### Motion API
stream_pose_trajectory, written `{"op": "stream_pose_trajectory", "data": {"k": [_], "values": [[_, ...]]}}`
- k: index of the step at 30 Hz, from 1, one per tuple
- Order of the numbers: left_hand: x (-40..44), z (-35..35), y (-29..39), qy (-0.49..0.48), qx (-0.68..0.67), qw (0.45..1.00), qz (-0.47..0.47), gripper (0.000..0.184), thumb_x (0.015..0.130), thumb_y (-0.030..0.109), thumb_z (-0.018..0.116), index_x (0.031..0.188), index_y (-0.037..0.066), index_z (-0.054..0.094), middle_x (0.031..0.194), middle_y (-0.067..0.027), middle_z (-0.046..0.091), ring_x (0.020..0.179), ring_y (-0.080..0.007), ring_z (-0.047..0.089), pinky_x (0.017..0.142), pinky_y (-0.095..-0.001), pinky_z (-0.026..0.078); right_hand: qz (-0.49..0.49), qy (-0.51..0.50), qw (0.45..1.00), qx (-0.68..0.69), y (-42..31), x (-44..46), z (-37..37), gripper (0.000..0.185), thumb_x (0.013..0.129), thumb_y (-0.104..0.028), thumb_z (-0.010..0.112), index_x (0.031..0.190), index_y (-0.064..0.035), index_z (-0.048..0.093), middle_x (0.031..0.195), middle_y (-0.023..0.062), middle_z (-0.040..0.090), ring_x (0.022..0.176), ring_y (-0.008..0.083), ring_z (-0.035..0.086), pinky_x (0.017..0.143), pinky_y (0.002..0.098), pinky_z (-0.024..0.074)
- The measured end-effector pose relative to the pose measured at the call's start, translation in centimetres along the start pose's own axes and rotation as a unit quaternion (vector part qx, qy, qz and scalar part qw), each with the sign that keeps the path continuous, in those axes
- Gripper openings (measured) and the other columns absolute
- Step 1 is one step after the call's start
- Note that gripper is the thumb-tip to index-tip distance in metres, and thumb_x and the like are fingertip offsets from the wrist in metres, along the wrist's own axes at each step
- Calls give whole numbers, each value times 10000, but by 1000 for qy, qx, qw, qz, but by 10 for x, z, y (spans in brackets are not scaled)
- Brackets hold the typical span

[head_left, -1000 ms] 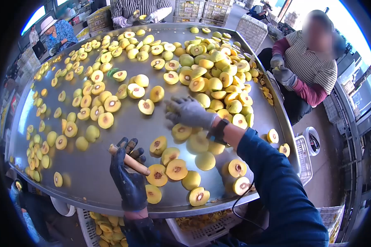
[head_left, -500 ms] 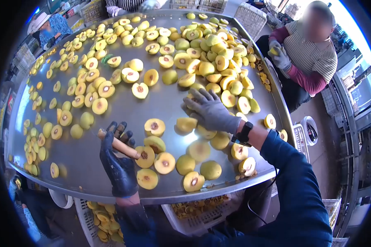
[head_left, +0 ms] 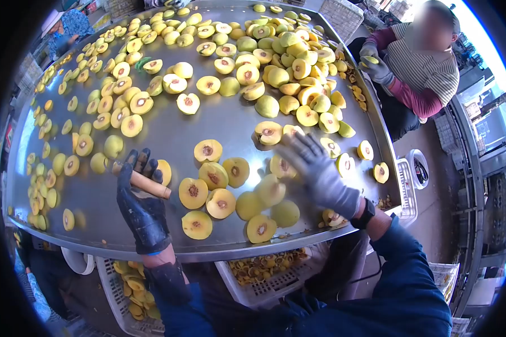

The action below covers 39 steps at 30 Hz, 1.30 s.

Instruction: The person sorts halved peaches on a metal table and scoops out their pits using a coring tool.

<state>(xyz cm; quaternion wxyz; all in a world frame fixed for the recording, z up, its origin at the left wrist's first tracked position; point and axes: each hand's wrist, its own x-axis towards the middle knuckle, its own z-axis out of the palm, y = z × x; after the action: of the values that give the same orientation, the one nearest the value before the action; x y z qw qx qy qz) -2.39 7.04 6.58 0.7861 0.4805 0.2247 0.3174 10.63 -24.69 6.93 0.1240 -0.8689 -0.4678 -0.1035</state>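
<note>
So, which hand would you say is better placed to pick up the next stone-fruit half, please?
Probably the grey-gloved right hand: it is spread open beside a stone-fruit half and appears to hold nothing. The black-gloved left hand holds a wooden-handled tool, so it looks less free.

Black rubber-gloved left hand (head_left: pixel 142 212) curled in a grip; grey fabric-gloved right hand (head_left: pixel 330 181) spread flat.
The left hand is held near 8 o'clock, its bent fingers directed towards 11; the right is held near 3 o'clock, its outstretched, blurred fingers angled between 10 and 11. A strip of skin is bared at the left wrist (head_left: pixel 159 258) and right wrist (head_left: pixel 379 224), and the dark-blue-sleeved right forearm (head_left: pixel 403 251) is placed at 4 o'clock.
</note>
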Motion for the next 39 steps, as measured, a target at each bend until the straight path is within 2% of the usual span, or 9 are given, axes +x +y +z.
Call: {"op": "stream_pose_trajectory", "data": {"k": [4,8,10,13,22,25,32,35,39], "values": [[0,8,-8,-20,46,998,22,461,1005,290,473,1340,-26,476,1266,-155,569,1039,-218,590,916,-350,494,-116,-172,978,30,-23,1,17,556,832,-354,683,1330,-168,521,1384,151,483,1306,343,440,1113,501,319],[-3,14,3,6,-74,995,-65,423,1010,247,476,1339,-18,478,1265,-138,572,1016,-201,590,905,-331,491,-91,10,996,2,37,37,15,510,842,-333,702,1298,-156,560,1385,149,479,1256,372,464,1034,464,393],[-3,13,0,-9,-26,999,-46,411,1006,226,485,1345,-6,475,1268,-136,572,1027,-205,590,904,-336,493,112,-18,992,-60,84,73,24,582,880,-411,638,1380,-153,490,1415,177,446,1288,387,424,1055,500,363],[-6,15,-2,-37,-9,999,-6,441,983,235,537,1354,5,469,1280,-143,570,1044,-217,590,904,-345,499,159,-15,967,-198,122,94,44,562,938,-441,543,1395,-124,466,1430,188,419,1302,390,405,1070,547,339],[-11,19,-15,-129,120,979,102,626,890,333,694,1363,2,452,1272,-181,576,1061,-244,601,949,-368,494,-83,-112,990,-8,72,38,23,304,896,-329,615,1130,-137,636,1137,74,637,1136,319,546,916,519,465],[-14,22,-12,-123,114,981,95,627,895,342,691,1360,-5,454,1256,-185,584,1048,-249,610,958,-373,490,121,-156,978,59,56,66,10,330,886,-286,636,1188,-154,632,1167,64,642,1072,360,600,889,452,502],[-11,29,-11,-105,112,985,81,508,968,285,586,1339,-39,461,1180,-176,627,1019,-220,619,941,-351,491,30,-13,996,83,39,124,75,429,848,-300,688,1236,-130,624,1044,118,682,915,306,663,820,422,526],[-3,26,-12,-72,8,997,-38,387,979,227,505,1296,7,535,1219,-118,621,978,-188,618,840,-305,506,28,-210,955,207,37,143,53,404,832,-315,715,1184,-126,658,1014,130,701,880,309,677,790,409,542],[-12,26,-8,-78,112,989,58,401,976,302,499,1264,29,556,1183,-101,626,946,-221,629,793,-329,522,75,37,989,121,54,178,61,334,879,-243,656,1197,-140,645,1013,166,691,898,352,671,770,418,539]]}}
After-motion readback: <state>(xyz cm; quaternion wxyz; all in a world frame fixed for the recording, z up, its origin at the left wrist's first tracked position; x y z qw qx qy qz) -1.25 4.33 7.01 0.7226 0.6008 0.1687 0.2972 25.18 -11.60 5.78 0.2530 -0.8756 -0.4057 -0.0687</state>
